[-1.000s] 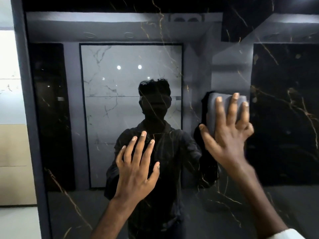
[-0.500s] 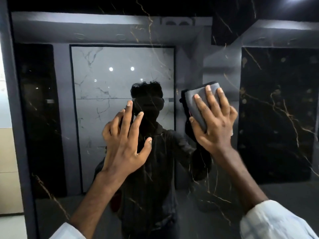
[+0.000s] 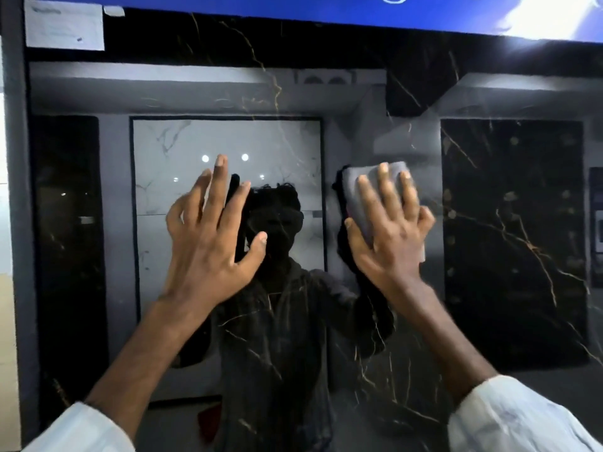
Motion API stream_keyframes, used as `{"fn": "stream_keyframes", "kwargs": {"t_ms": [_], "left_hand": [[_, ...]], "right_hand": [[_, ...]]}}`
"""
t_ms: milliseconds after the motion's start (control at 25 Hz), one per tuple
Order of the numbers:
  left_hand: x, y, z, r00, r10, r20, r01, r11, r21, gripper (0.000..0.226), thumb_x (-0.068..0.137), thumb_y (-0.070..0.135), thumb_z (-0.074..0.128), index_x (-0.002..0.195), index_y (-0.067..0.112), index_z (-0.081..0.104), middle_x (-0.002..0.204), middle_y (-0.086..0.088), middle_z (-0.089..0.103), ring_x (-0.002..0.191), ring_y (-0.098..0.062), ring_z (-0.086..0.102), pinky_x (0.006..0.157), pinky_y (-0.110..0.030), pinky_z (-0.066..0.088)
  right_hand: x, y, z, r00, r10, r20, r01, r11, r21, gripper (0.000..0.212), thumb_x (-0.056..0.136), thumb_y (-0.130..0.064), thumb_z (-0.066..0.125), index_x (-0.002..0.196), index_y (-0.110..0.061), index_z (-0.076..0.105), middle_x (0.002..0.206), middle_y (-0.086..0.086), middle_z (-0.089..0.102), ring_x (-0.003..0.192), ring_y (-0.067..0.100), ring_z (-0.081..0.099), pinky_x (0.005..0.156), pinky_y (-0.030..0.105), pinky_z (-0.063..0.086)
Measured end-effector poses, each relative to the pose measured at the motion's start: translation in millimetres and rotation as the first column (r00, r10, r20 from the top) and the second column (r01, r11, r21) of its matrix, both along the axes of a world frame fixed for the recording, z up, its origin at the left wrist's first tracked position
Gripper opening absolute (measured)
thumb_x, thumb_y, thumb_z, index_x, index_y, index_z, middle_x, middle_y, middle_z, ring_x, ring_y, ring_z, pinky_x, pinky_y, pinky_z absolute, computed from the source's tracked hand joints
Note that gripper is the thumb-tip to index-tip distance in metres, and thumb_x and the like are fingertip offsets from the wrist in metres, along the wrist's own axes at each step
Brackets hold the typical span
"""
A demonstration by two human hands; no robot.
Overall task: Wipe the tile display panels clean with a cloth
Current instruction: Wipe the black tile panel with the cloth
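Note:
A glossy black tile panel (image 3: 509, 288) with gold veins fills the view and mirrors the room and a person. My right hand (image 3: 391, 236) presses a folded grey cloth (image 3: 357, 194) flat against the panel, right of centre, with straight fingers spread over it. My left hand (image 3: 212, 243) lies against the panel to the left of the cloth, fingers spread and mostly straight, holding nothing. White sleeves show at both lower corners.
A grey frame post (image 3: 16, 223) bounds the panel on the left. A blue sign strip (image 3: 293, 8) runs along the top, with a white paper label (image 3: 63, 24) at the upper left. Pale wall tiles (image 3: 5, 288) lie beyond the post.
Both hands have moved up the panel. The right hand slid the cloth leftwards and upwards, and my view tilted up, bringing the blue strip and label into sight.

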State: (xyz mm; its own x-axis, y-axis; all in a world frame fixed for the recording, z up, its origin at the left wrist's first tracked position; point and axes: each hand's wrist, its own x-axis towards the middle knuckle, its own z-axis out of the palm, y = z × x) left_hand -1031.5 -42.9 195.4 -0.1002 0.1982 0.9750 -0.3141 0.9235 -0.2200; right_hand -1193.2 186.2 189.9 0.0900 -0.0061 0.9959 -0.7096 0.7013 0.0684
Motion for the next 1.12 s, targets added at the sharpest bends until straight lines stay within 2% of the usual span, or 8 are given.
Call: {"fn": "stream_keyframes", "kwargs": {"t_ms": [160, 400, 560, 640, 800, 960, 1000, 1120], "left_hand": [[-12, -17, 5, 0.989, 0.112, 0.095, -0.111, 0.994, -0.008, 0.077, 0.096, 0.052, 0.043, 0.159, 0.009, 0.036, 0.173, -0.012, 0.014, 0.157, -0.035, 0.02, 0.121, -0.059, 0.018], [-16, -20, -1, 0.987, 0.138, 0.083, -0.138, 0.99, -0.006, 0.077, 0.099, 0.051, 0.038, 0.163, 0.01, 0.029, 0.173, -0.01, 0.016, 0.16, -0.032, 0.015, 0.126, -0.054, 0.01], [-13, -17, 1, 0.995, 0.065, 0.075, -0.062, 0.997, -0.045, 0.075, 0.094, 0.048, 0.045, 0.156, 0.008, 0.044, 0.171, -0.012, 0.023, 0.157, -0.034, 0.024, 0.124, -0.057, 0.016], [-9, -13, 21, 0.999, -0.001, 0.035, 0.004, 0.997, -0.077, 0.069, 0.092, 0.048, 0.049, 0.149, 0.008, 0.053, 0.169, -0.012, 0.029, 0.154, -0.033, 0.032, 0.122, -0.056, 0.017], [-7, 1, 79, 0.998, -0.037, -0.041, 0.034, 0.997, -0.072, 0.069, 0.093, 0.049, 0.05, 0.148, 0.008, 0.051, 0.17, -0.013, 0.024, 0.152, -0.033, 0.032, 0.118, -0.06, 0.024], [-21, 0, 102, 0.994, 0.094, 0.045, -0.086, 0.984, -0.159, 0.074, 0.092, 0.052, 0.044, 0.149, 0.005, 0.05, 0.167, -0.013, 0.033, 0.149, -0.034, 0.038, 0.116, -0.058, 0.031], [-24, -1, 103, 0.992, 0.116, 0.052, -0.105, 0.98, -0.17, 0.075, 0.091, 0.053, 0.044, 0.148, 0.006, 0.051, 0.165, -0.012, 0.038, 0.147, -0.033, 0.04, 0.115, -0.056, 0.03], [-24, 0, 110, 0.996, 0.089, -0.008, -0.089, 0.985, -0.146, 0.071, 0.091, 0.054, 0.045, 0.146, 0.009, 0.054, 0.164, -0.01, 0.038, 0.145, -0.033, 0.042, 0.114, -0.053, 0.027]], "right_hand": [[10, -8, -24, 0.963, 0.08, -0.256, 0.063, 0.861, 0.505, 0.064, 0.091, -0.043, 0.064, 0.153, -0.029, 0.052, 0.168, 0.003, 0.034, 0.158, 0.031, 0.025, 0.107, 0.058, 0.033], [6, -10, 44, 1.0, 0.005, -0.006, -0.005, 1.0, 0.009, 0.064, 0.095, -0.051, 0.055, 0.154, -0.028, 0.05, 0.168, 0.003, 0.034, 0.157, 0.029, 0.025, 0.102, 0.052, 0.035], [20, -29, 9, 0.953, 0.073, -0.295, 0.095, 0.85, 0.517, 0.062, 0.096, -0.048, 0.055, 0.155, -0.03, 0.049, 0.169, 0.001, 0.031, 0.158, 0.028, 0.023, 0.109, 0.059, 0.032], [7, -11, 55, 0.952, 0.041, -0.302, 0.107, 0.882, 0.459, 0.062, 0.095, -0.051, 0.057, 0.154, -0.032, 0.05, 0.168, 0.0, 0.033, 0.157, 0.026, 0.026, 0.109, 0.061, 0.032], [1, -6, 110, 1.0, 0.007, 0.006, -0.007, 1.0, 0.016, 0.067, 0.094, -0.056, 0.049, 0.155, -0.028, 0.047, 0.168, 0.002, 0.033, 0.155, 0.029, 0.027, 0.103, 0.058, 0.036], [4, -24, 104, 0.927, -0.015, -0.376, 0.188, 0.883, 0.429, 0.067, 0.097, -0.059, 0.051, 0.158, -0.034, 0.042, 0.17, 0.0, 0.03, 0.158, 0.026, 0.024, 0.106, 0.058, 0.032], [0, -15, 129, 0.937, -0.01, -0.349, 0.163, 0.896, 0.414, 0.068, 0.096, -0.061, 0.05, 0.158, -0.036, 0.041, 0.17, -0.002, 0.029, 0.158, 0.025, 0.022, 0.107, 0.059, 0.033], [1, -3, 182, 0.997, 0.028, 0.076, -0.034, 0.995, 0.089, 0.073, 0.093, -0.062, 0.045, 0.159, -0.033, 0.038, 0.172, -0.002, 0.023, 0.158, 0.026, 0.016, 0.108, 0.064, 0.031]]}}
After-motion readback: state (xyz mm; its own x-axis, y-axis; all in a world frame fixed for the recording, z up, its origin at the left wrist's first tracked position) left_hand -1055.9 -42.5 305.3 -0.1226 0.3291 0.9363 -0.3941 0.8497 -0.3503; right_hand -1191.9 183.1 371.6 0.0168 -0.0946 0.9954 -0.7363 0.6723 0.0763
